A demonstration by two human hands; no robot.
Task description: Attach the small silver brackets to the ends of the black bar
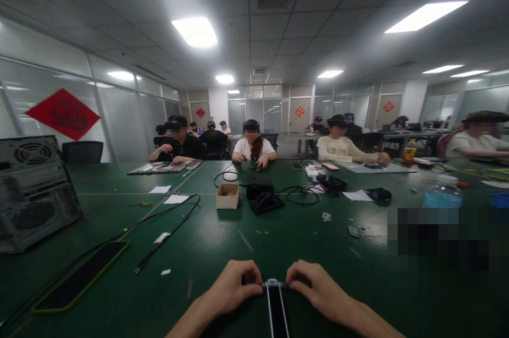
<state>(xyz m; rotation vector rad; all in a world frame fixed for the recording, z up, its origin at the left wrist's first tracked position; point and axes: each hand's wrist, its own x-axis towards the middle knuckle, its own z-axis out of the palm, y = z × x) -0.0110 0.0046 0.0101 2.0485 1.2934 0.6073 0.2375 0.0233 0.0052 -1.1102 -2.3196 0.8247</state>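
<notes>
Close to the near edge of the view, a narrow dark strip with pale rails (278, 309) lies lengthwise, its near end cut off by the frame. At its far end sits a small silvery crosspiece (272, 283). My left hand (237, 286) pinches the left end of this crosspiece between thumb and fingers. From the other side, my right hand (309, 286) grips the right end in the same way. The exact kind of the piece cannot be made out, and the fingertips partly cover its ends.
A phone in a green-edged case (81, 277) and a black USB cable (167, 237) lie to the left, near a computer case (37, 192). Ahead stand a small box (227, 197) and a black adapter (259, 187). Small metal parts (353, 231) and a bottle (442, 195) are rightward. People sit opposite.
</notes>
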